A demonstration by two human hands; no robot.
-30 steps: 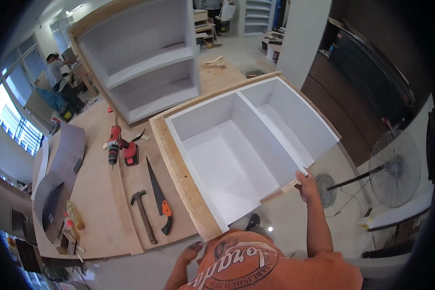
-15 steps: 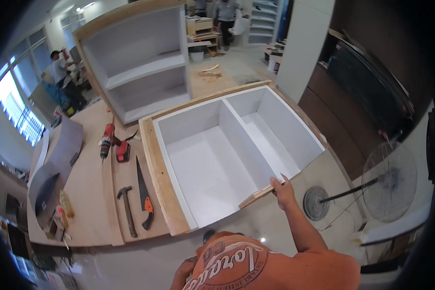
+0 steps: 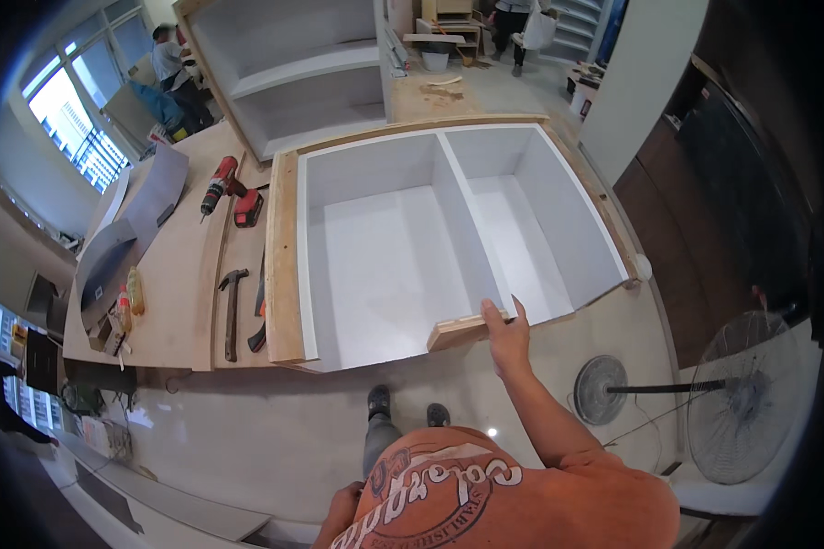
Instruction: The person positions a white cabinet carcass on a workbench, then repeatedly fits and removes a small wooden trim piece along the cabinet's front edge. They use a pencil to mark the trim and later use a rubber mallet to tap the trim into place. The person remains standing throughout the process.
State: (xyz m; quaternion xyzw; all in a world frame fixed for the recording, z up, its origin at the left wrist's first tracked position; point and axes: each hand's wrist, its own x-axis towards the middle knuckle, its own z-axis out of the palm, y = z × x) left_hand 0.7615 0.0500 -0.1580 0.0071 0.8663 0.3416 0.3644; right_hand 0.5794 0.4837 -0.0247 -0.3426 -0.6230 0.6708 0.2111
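Observation:
A short wooden strip (image 3: 458,333) is gripped at its right end by my right hand (image 3: 509,343), with the thumb and a finger over its top. The strip lies by the near edge of a wood-framed cabinet (image 3: 288,256) with white inner panels, which rests on its back on the worktable. Behind the strip is the near end of the cabinet's white divider (image 3: 462,197). My left hand (image 3: 343,503) hangs low beside my orange shirt, and its fingers are largely hidden.
On the worktable (image 3: 169,293), left of the cabinet, are a red cordless drill (image 3: 222,188), a claw hammer (image 3: 232,311) and a partly hidden handsaw (image 3: 258,337). Another shelf unit (image 3: 311,73) stands behind. A pedestal fan (image 3: 742,403) is at right. Two people work in the background.
My view has shifted, bringing my feet into sight. The strip and my right hand have moved a little left along the cabinet's near edge. The saw is now mostly covered by the cabinet.

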